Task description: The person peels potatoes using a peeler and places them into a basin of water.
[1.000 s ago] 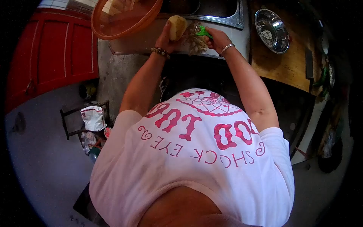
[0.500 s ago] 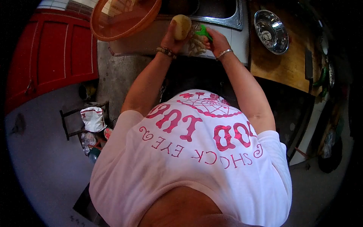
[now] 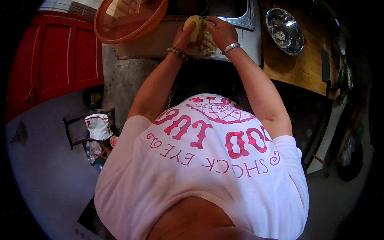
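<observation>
The vegetable (image 3: 193,29) is pale yellow, the peelings (image 3: 207,45) whitish, the basin (image 3: 115,41) orange, the cabinet (image 3: 56,58) red and the bowl (image 3: 285,33) silver; the white shirt (image 3: 200,180) carries pinkish-red lettering and a web pattern.

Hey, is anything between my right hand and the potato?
Only the peeler that your right hand holds, mostly hidden; nothing else visible blocks the potato on that side. Your left hand grips its other side.
</observation>
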Demonstrator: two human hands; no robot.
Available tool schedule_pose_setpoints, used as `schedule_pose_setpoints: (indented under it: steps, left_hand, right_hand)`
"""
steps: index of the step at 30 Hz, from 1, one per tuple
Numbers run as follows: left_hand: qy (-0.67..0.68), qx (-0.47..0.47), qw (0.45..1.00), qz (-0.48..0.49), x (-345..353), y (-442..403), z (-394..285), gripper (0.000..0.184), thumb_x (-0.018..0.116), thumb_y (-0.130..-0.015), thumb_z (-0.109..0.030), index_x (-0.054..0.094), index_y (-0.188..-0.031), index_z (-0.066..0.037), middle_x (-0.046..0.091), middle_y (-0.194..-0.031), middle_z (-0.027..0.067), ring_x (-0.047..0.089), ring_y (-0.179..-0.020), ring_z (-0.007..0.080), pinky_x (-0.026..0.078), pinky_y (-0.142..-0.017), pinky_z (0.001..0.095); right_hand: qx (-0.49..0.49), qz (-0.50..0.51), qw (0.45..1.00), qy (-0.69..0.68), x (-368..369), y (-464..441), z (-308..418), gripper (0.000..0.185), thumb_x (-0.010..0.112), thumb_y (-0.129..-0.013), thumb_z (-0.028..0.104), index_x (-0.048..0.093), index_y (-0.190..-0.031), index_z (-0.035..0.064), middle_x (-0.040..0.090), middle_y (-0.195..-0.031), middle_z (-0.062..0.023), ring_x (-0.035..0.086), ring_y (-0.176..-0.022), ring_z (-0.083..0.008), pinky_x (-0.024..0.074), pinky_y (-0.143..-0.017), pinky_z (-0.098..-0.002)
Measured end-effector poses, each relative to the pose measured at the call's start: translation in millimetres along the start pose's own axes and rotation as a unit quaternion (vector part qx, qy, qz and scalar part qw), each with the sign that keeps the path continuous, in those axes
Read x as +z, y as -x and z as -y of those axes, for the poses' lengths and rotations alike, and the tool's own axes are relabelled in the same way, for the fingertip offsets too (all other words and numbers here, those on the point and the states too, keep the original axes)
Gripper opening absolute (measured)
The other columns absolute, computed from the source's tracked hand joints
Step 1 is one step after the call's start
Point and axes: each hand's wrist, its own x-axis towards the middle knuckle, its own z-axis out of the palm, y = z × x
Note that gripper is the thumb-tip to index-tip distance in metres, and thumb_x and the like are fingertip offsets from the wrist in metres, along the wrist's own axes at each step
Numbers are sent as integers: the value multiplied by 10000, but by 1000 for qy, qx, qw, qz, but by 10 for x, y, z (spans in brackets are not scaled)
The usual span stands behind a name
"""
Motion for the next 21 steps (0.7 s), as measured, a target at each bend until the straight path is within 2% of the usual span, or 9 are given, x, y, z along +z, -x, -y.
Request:
schedule_pose_setpoints:
  steps: [3,5,7,8,10,11,15,17,21]
  left_hand:
    - [18,-37,999,-3,-142,-251,145,668,566,-794,-552,442,-1225,-58,539,-1116,125,579,-949,265,530,-736,390]
    - [200,-42,978,34,-187,-327,159,605,634,-801,-396,382,-1236,-61,526,-1095,117,564,-938,274,516,-709,413]
    - [168,-34,984,41,-199,-315,56,607,635,-799,-401,383,-1233,-60,532,-1085,116,567,-936,273,516,-709,410]
    - [135,-29,989,47,-197,-280,-8,609,636,-797,-405,384,-1230,-59,538,-1074,114,571,-934,272,517,-708,407]
    - [86,-10,995,42,-127,-118,-184,603,638,-794,-408,393,-1220,-57,542,-1063,113,572,-937,268,519,-703,402]
    - [37,9,999,39,-87,-74,-220,598,640,-792,-410,402,-1209,-54,547,-1051,112,573,-939,264,521,-698,397]
    - [64,21,996,56,-39,-69,-172,605,660,-782,-393,402,-1208,-49,539,-1065,121,572,-937,256,526,-684,383]
    - [-60,-25,997,-38,44,40,-226,612,676,-776,-367,392,-1212,-44,526,-1082,129,570,-932,250,530,-680,377]
    - [43,-8,999,4,92,63,-166,629,682,-774,-352,372,-1225,-42,515,-1096,132,569,-923,246,530,-686,378]
  right_hand:
    - [11,59,997,45,13,117,154,325,466,-869,380,602,-1077,171,637,-971,-122,607,-866,-316,489,-754,-426]
    - [9,49,998,25,62,204,149,327,461,-871,376,596,-1084,168,636,-968,-126,606,-865,-319,487,-755,-426]
    - [-56,-19,997,42,341,184,-136,336,455,-874,386,602,-1071,155,636,-960,-135,603,-865,-326,480,-759,-425]
    - [-58,-18,997,40,292,119,-169,336,455,-874,386,602,-1071,155,636,-960,-135,603,-865,-326,480,-759,-425]
    - [33,-26,991,-127,69,12,-88,333,464,-876,390,613,-1052,150,638,-949,-143,603,-861,-328,482,-744,-428]
    - [47,3,993,-107,-30,-21,-44,325,480,-876,389,619,-1043,148,641,-935,-149,605,-860,-328,483,-733,-432]
    - [8,-18,997,-73,-5,-111,-73,316,491,-872,384,621,-1035,147,644,-926,-151,613,-843,-324,488,-716,-432]
    - [29,29,998,-49,6,-126,-52,316,493,-866,388,626,-1019,145,645,-935,-149,614,-843,-322,489,-717,-433]
    - [26,-3,999,-21,69,-20,10,307,485,-869,378,627,-1018,151,644,-943,-146,612,-851,-320,490,-723,-429]
